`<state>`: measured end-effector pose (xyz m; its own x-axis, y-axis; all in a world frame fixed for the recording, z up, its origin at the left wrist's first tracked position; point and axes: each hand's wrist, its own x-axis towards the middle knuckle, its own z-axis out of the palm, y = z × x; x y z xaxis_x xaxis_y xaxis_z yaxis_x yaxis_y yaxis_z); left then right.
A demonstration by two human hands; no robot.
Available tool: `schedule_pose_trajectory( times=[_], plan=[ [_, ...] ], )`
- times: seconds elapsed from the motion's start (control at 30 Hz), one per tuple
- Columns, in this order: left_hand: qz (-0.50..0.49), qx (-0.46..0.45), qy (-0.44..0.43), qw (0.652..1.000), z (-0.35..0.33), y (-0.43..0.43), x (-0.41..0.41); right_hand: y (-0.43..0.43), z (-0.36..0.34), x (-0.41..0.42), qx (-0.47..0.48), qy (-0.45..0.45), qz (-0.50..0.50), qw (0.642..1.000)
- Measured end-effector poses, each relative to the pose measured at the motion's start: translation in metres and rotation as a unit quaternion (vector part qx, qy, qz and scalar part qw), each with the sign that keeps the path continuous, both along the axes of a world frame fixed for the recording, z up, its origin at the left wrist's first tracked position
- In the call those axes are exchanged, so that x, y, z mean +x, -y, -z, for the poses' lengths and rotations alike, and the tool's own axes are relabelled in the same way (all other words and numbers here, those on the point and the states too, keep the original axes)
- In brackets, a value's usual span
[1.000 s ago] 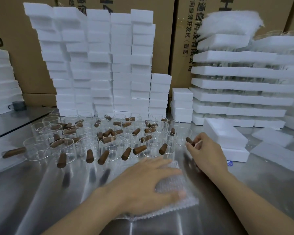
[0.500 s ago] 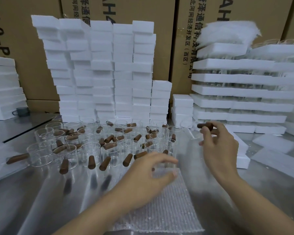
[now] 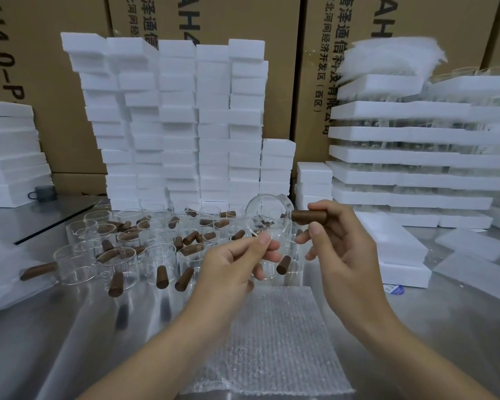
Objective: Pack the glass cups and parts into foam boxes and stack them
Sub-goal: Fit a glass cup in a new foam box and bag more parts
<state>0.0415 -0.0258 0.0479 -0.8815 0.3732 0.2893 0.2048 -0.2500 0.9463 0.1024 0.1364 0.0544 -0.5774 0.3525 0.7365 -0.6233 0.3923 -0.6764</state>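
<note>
Head view: the metal table [image 3: 445,336] has open room only in its near part, where a sheet of bubble wrap [image 3: 272,342] lies flat, its near edge close to the bottom of the frame. Bare metal lies to either side of the sheet. Farther back the surface is crowded.

The right hand [image 3: 344,249] holds one glass cup [image 3: 267,217] in the air above the far end of the sheet, thumb and fingers clamped on its brown wooden handle [image 3: 308,217]. The cup is clear, round and tipped on its side, so its mouth or base faces the camera; which of the two cannot be told. The left hand [image 3: 234,264] has thumb and forefinger pinched together at the cup's lower rim, though whether they grip the glass or something thin against it cannot be told.

Behind and left of the hands stands a dense cluster of glass cups [image 3: 145,241], their brown handles pointing all ways. Behind those rises a wall of stacked foam boxes [image 3: 179,125], against cardboard cartons [image 3: 228,18]. On the right, layered foam trays [image 3: 416,157] hold glassware between them, and loose foam boxes [image 3: 396,246] lie just right of the right hand. Another foam stack [image 3: 9,151] stands far left, with a dark mug [image 3: 42,193] beside it.
</note>
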Motion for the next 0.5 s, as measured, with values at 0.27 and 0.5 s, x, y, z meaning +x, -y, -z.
schedule_pose_trajectory(
  times=[0.27, 0.5],
  plan=[
    [-0.038, 0.028, -0.065, 0.997, -0.001, -0.001, 0.006, -0.009, -0.007, 0.0, 0.155, 0.015, 0.162, 0.974],
    [-0.055, 0.04, -0.125, 0.99, 0.0, -0.001, 0.011, -0.009, -0.011, 0.002, 0.164, -0.026, 0.155, 0.974]
  ],
)
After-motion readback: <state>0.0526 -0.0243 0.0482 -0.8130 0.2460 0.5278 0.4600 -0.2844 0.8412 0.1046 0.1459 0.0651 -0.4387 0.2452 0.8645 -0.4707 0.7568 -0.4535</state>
